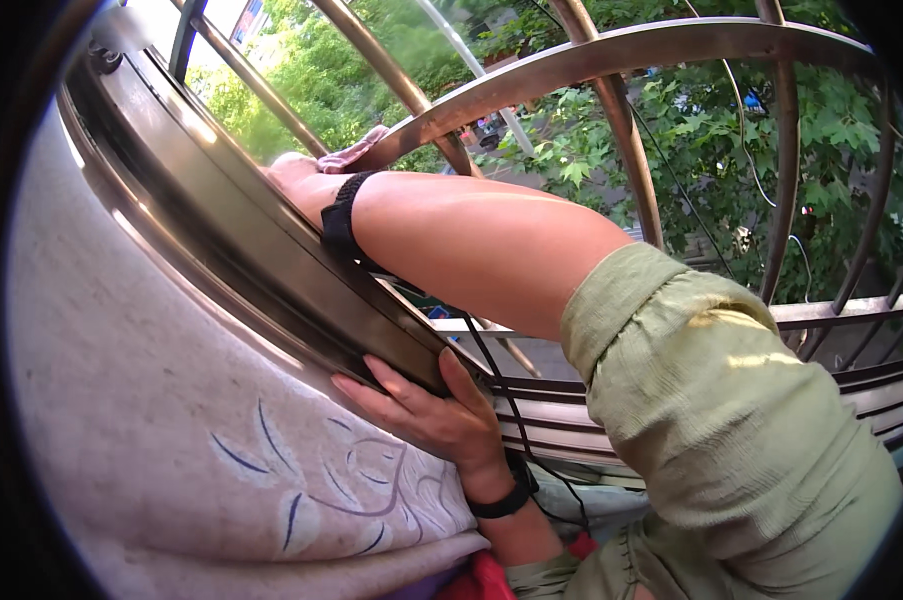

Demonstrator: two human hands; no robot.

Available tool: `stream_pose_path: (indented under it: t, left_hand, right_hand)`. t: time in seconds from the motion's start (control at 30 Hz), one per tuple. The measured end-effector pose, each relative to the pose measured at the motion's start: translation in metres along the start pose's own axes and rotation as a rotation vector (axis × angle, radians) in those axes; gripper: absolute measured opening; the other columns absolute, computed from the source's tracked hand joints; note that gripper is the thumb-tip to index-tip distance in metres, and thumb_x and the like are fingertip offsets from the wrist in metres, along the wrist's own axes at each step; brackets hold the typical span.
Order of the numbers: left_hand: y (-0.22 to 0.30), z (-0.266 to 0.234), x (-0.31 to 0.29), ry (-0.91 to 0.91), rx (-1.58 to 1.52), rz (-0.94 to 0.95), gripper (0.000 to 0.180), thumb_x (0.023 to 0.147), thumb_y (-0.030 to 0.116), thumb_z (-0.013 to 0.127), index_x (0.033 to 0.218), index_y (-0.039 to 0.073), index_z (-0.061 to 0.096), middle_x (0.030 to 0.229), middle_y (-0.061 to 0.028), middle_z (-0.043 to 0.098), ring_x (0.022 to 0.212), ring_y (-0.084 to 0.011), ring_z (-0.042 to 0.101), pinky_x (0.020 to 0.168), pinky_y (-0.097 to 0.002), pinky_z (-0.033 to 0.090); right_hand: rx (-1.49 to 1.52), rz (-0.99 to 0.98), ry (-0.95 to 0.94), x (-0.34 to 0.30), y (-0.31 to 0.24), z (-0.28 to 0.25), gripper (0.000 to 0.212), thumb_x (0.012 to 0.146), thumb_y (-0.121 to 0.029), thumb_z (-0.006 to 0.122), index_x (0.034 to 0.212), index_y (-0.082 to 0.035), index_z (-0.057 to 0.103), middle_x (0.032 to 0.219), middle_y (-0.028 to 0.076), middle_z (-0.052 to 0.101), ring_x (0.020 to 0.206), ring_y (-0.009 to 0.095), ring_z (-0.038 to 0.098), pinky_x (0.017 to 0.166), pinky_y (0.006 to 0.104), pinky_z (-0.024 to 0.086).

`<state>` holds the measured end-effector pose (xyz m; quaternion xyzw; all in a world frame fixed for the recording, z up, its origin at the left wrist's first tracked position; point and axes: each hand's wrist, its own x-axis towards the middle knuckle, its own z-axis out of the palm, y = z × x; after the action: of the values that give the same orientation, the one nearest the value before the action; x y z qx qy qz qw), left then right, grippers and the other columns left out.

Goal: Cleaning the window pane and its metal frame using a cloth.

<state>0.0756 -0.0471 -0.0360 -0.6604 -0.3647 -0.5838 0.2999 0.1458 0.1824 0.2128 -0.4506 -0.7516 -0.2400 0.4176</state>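
My right hand (297, 172) reaches across to the outer side of a brown metal window frame (241, 205), a black band on its wrist. It is closed on a pinkish cloth (354, 153), which lies against the end of a flat curved rail (531, 80) of the window grille. Most of the fingers are hidden. Lower down, my left hand (436, 415) braces the same frame, its thumb on one side and its fingers stretched along the other. A dark band circles that wrist too.
A pale curtain (171, 400) with a leaf pattern hangs along the left. Metal grille bars (626, 140) stand beyond the window, with leafy trees (691, 160) outside. A thin black cord (511, 400) dangles beside my left hand. Sill tracks (551, 415) run below.
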Motion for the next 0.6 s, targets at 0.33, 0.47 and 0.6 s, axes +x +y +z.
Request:
stream_pose_path:
  t: [0.33, 0.47, 0.6]
  left_hand:
    - [-0.009, -0.005, -0.001, 0.022, 0.044, 0.023, 0.068, 0.099, 0.039, 0.053, 0.144, -0.007, 0.033, 0.15, -0.0365, 0.019, 0.138, -0.0527, 0.025, 0.11, -0.0561, 0.028]
    - [-0.024, -0.015, -0.007, 0.041, 0.09, -0.005, 0.067, 0.099, 0.039, 0.053, 0.143, -0.007, 0.034, 0.15, -0.0369, 0.019, 0.138, -0.0532, 0.026, 0.109, -0.0562, 0.029]
    - [0.008, -0.002, 0.006, 0.022, -0.021, 0.063, 0.067, 0.098, 0.039, 0.054, 0.143, -0.008, 0.034, 0.15, -0.0367, 0.02, 0.138, -0.0526, 0.026, 0.11, -0.0554, 0.029]
  right_hand:
    - [-0.103, 0.175, -0.137, -0.013, -0.023, 0.001, 0.019, 0.083, -0.022, 0.069, 0.099, -0.014, 0.075, 0.098, 0.006, 0.073, 0.093, 0.026, 0.071, 0.072, 0.0419, 0.055]
    - [-0.101, 0.07, -0.149, -0.006, -0.051, 0.037, 0.019, 0.083, -0.025, 0.068, 0.096, -0.014, 0.076, 0.093, 0.003, 0.074, 0.089, 0.024, 0.071, 0.065, 0.0423, 0.055]
    - [-0.354, -0.028, -0.051, 0.012, 0.022, 0.027, 0.02, 0.083, -0.025, 0.067, 0.097, -0.014, 0.076, 0.096, 0.002, 0.073, 0.089, 0.023, 0.07, 0.065, 0.0422, 0.055]
